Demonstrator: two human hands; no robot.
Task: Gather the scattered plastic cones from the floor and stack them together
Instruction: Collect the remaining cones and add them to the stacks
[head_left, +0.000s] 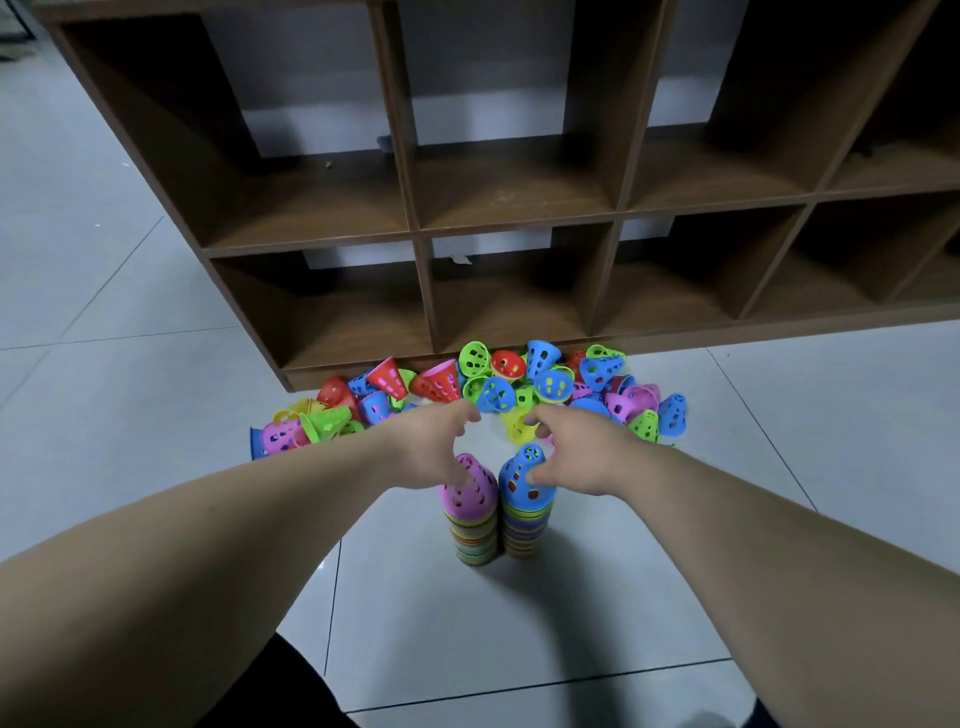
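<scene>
1. Pink-topped stack (468, 519) and blue-topped stack (525, 514) stand together before the shelf (519, 208).
2. Many loose cones (496, 392) lie unstacked at the shelf's foot.
3. Left hand (431, 448), right hand (582, 458): loosely curled, empty, above the stacks.

Side by side and touching on the tiled floor (623, 597): left stack (470, 538) topped by pink cone (470, 493), right stack (522, 532) by blue cone (517, 470). Arched over them with loosely curled fingers, left hand (434, 449) and right hand (576, 460), thumbs against the cones. Farther off, loose cones (498, 384) heaped against brown shelf unit (421, 218).
</scene>
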